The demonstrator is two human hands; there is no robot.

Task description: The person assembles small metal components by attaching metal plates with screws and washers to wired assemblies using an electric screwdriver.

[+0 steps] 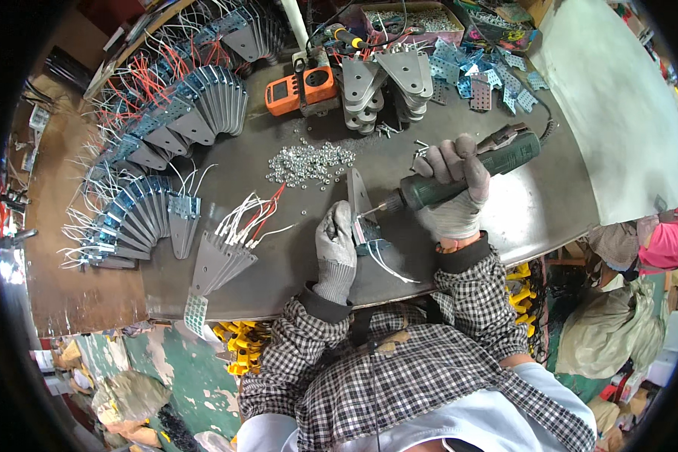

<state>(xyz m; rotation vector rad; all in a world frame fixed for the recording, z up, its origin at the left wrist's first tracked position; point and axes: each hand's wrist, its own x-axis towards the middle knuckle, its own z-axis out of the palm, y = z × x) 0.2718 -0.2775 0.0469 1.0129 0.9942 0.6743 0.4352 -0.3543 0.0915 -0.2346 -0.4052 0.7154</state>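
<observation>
In my gloved right hand (pixel 456 188) is a dark green electric screwdriver (pixel 420 193), its fingers wrapped round the body. The bit points left and meets the side of a tapered grey metal plate (pixel 360 197), which stands on edge in front of me. Two white wires (pixel 388 267) trail from a small blue piece at the plate's near end. My gloved left hand (pixel 334 239) is closed, with its fingertips pressed to the plate's left side; whether a small part is also in them is hidden. Beyond it lies a pile of small silvery nuts (pixel 309 163).
A fanned stack of grey plates (pixel 222 261) with white and red wires lies left. Rows of wired plates (pixel 196 117) curve along the left side. At the back are an orange meter (pixel 301 90), stacked bare plates (pixel 363 83), blue perforated pieces (pixel 482 79) and a screw tray (pixel 418 22).
</observation>
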